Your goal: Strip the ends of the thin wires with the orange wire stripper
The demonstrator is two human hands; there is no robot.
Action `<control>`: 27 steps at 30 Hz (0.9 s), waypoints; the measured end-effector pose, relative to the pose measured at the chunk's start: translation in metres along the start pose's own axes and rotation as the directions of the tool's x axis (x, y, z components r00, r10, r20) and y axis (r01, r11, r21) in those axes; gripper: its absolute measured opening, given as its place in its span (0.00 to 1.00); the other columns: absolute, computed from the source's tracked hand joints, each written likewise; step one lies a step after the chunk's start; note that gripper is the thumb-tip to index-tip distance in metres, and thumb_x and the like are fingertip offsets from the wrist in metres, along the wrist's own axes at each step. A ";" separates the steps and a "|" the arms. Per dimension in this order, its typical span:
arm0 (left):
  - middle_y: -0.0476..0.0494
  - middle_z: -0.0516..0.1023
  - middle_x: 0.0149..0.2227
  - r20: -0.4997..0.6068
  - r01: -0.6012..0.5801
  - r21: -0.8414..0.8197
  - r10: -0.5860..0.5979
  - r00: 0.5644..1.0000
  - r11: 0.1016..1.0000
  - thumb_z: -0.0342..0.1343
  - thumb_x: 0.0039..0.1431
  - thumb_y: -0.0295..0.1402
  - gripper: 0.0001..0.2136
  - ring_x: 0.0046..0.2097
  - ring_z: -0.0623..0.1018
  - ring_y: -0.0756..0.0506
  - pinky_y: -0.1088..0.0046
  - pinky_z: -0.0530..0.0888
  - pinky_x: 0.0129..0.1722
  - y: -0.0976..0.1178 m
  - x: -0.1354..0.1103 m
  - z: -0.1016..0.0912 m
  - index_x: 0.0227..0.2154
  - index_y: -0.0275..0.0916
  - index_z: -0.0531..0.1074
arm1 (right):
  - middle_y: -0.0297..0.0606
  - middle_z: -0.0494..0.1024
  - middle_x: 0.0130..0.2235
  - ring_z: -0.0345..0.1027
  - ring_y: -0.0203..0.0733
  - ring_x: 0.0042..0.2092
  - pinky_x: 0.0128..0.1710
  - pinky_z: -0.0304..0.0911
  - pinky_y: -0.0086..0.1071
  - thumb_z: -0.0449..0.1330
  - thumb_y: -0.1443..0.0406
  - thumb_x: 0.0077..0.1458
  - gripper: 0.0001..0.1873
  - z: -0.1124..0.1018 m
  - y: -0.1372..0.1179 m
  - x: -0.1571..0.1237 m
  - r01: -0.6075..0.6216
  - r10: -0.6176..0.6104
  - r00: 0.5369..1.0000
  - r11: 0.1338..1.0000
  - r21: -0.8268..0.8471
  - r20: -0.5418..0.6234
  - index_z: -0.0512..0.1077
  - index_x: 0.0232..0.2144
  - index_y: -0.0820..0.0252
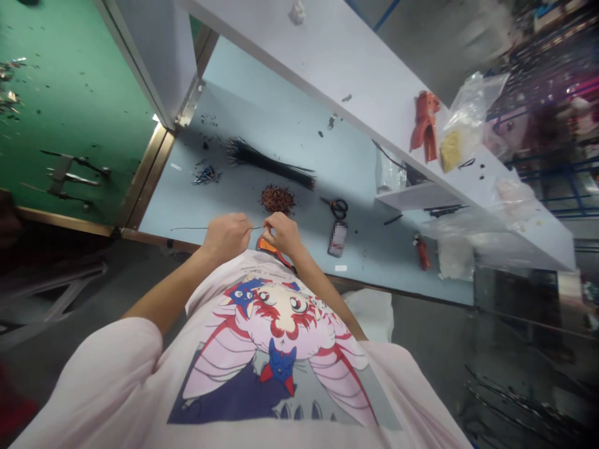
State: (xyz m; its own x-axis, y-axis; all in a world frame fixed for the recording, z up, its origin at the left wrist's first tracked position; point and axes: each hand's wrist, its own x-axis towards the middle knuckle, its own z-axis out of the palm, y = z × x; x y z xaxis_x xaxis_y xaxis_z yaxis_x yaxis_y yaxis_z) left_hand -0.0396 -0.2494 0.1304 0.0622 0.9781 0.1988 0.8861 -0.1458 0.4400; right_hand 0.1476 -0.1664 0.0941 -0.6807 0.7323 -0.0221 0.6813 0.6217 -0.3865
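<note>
A thin dark wire [187, 228] runs through my left hand [227, 234], its long tail sticking out to the left. The fingers of that hand are closed around it. My right hand [282, 233] pinches the wire's other end, a short stretch of which shows between the hands. What else the right fingertips hold is too small to make out. Just beyond the right hand lies a heap of small copper-coloured pieces [277, 198]. Behind the heap rests a bundle of black wires [274, 163]. An orange-handled tool [267, 246] lies below the right hand, partly hidden by it and the shirt.
Black scissors [337, 207] and a blurred-out oblong item [337, 239] lie to the right. Small blue and silver bits [206, 175] sit at left. A white shelf [327, 68] crosses the back, carrying an orange tool [425, 125] and a plastic bag [470, 112].
</note>
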 end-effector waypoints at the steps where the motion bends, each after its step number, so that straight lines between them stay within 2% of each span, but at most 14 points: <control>1: 0.44 0.74 0.25 -0.027 0.016 0.008 -0.016 1.000 1.000 0.51 0.54 0.30 0.09 0.30 0.73 0.45 0.71 0.59 0.26 -0.006 -0.001 -0.003 0.24 0.39 0.75 | 0.38 0.73 0.34 0.63 0.41 0.40 0.39 0.57 0.30 0.53 0.69 0.49 0.07 0.001 0.011 -0.004 -0.081 0.081 0.997 0.997 0.007 0.009 0.70 0.30 0.58; 2: 0.44 0.74 0.25 -0.070 0.047 0.015 -0.046 0.996 0.999 0.51 0.54 0.30 0.08 0.29 0.73 0.46 0.71 0.59 0.26 -0.015 -0.003 -0.009 0.24 0.39 0.75 | 0.38 0.73 0.34 0.64 0.41 0.40 0.39 0.57 0.30 0.53 0.69 0.49 0.07 0.001 0.025 -0.008 -0.189 0.189 0.982 0.982 0.014 0.013 0.70 0.30 0.59; 4: 0.46 0.73 0.24 -0.186 0.136 0.021 -0.130 0.974 0.990 0.53 0.53 0.30 0.07 0.28 0.72 0.47 0.72 0.60 0.26 -0.034 -0.008 -0.022 0.26 0.40 0.75 | 0.41 0.74 0.34 0.65 0.42 0.37 0.38 0.59 0.32 0.51 0.69 0.50 0.10 0.001 0.054 -0.020 -0.299 0.299 0.954 0.954 0.009 -0.001 0.71 0.32 0.61; 7: 0.48 0.71 0.21 -0.286 0.218 0.030 -0.200 0.937 0.976 0.53 0.55 0.32 0.07 0.27 0.71 0.48 0.72 0.60 0.26 -0.056 -0.013 -0.038 0.27 0.40 0.75 | 0.45 0.75 0.34 0.66 0.43 0.36 0.39 0.61 0.34 0.50 0.70 0.50 0.12 0.004 0.086 -0.030 -0.376 0.377 0.926 0.926 0.015 -0.003 0.73 0.33 0.65; 9: 0.48 0.71 0.22 -0.287 0.225 0.021 -0.210 0.935 0.974 0.53 0.55 0.32 0.07 0.27 0.70 0.49 0.73 0.60 0.27 -0.057 -0.013 -0.039 0.27 0.41 0.75 | 0.46 0.76 0.37 0.68 0.43 0.38 0.42 0.62 0.35 0.50 0.70 0.51 0.14 0.013 0.095 -0.025 -0.392 0.393 0.920 0.919 0.035 0.006 0.73 0.35 0.65; 12: 0.48 0.73 0.23 -0.238 0.205 -0.016 -0.203 0.950 0.979 0.53 0.55 0.32 0.07 0.28 0.71 0.48 0.72 0.61 0.27 -0.040 -0.007 -0.027 0.28 0.41 0.76 | 0.45 0.77 0.42 0.70 0.41 0.42 0.47 0.62 0.34 0.48 0.71 0.53 0.19 0.030 0.096 -0.007 -0.413 0.414 0.910 0.907 0.076 0.016 0.70 0.46 0.65; 14: 0.47 0.74 0.24 -0.209 0.194 -0.047 -0.200 0.957 0.980 0.52 0.55 0.32 0.07 0.28 0.72 0.48 0.72 0.62 0.28 -0.025 -0.005 -0.018 0.29 0.41 0.76 | 0.44 0.77 0.45 0.70 0.40 0.44 0.48 0.61 0.33 0.47 0.72 0.54 0.24 0.038 0.096 0.003 -0.440 0.440 0.898 0.894 0.088 0.022 0.62 0.54 0.66; 16: 0.47 0.74 0.25 -0.198 0.200 -0.073 -0.211 0.957 0.977 0.51 0.56 0.32 0.08 0.29 0.72 0.48 0.72 0.62 0.28 -0.015 -0.005 -0.013 0.29 0.41 0.76 | 0.45 0.77 0.46 0.70 0.40 0.46 0.47 0.62 0.33 0.46 0.73 0.55 0.27 0.043 0.097 0.002 -0.474 0.472 0.881 0.878 0.074 0.041 0.56 0.58 0.67; 19: 0.48 0.75 0.26 -0.193 0.226 -0.091 -0.240 0.951 0.970 0.51 0.56 0.32 0.08 0.29 0.72 0.49 0.73 0.62 0.28 -0.014 -0.008 -0.011 0.30 0.41 0.76 | 0.49 0.77 0.44 0.70 0.44 0.45 0.45 0.62 0.36 0.46 0.71 0.57 0.22 0.048 0.095 -0.020 -0.510 0.505 0.856 0.860 0.018 0.107 0.60 0.55 0.69; 22: 0.48 0.75 0.26 -0.192 0.245 -0.086 -0.257 0.947 0.966 0.51 0.56 0.32 0.08 0.29 0.72 0.49 0.73 0.62 0.28 -0.022 -0.011 -0.010 0.30 0.42 0.76 | 0.50 0.76 0.45 0.69 0.46 0.46 0.46 0.61 0.37 0.50 0.66 0.58 0.17 0.055 0.086 -0.055 -0.478 0.473 0.856 0.878 -0.029 0.211 0.67 0.48 0.66; 25: 0.48 0.75 0.26 -0.203 0.246 -0.114 -0.265 0.943 0.963 0.52 0.55 0.32 0.08 0.28 0.72 0.49 0.73 0.62 0.28 -0.023 -0.007 -0.007 0.29 0.41 0.76 | 0.50 0.70 0.52 0.62 0.49 0.52 0.51 0.57 0.39 0.60 0.59 0.51 0.25 0.064 0.073 -0.083 -0.409 0.402 0.865 0.912 -0.042 0.299 0.66 0.50 0.63; 27: 0.48 0.75 0.25 -0.208 0.232 -0.180 -0.267 0.941 0.956 0.53 0.55 0.32 0.07 0.28 0.72 0.50 0.74 0.63 0.29 -0.018 -0.001 -0.005 0.30 0.41 0.76 | 0.50 0.65 0.56 0.57 0.52 0.56 0.53 0.54 0.43 0.65 0.59 0.45 0.32 0.068 0.066 -0.093 -0.387 0.380 0.865 0.921 -0.045 0.328 0.64 0.52 0.61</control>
State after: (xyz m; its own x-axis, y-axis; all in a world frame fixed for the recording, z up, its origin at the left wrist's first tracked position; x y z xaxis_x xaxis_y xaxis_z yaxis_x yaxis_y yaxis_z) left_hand -0.0582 -0.2489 0.1269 -0.2740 0.9283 0.2516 0.7790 0.0608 0.6241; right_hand 0.2377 -0.2124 0.0081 -0.4185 0.7782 -0.4683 0.9031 0.3015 -0.3059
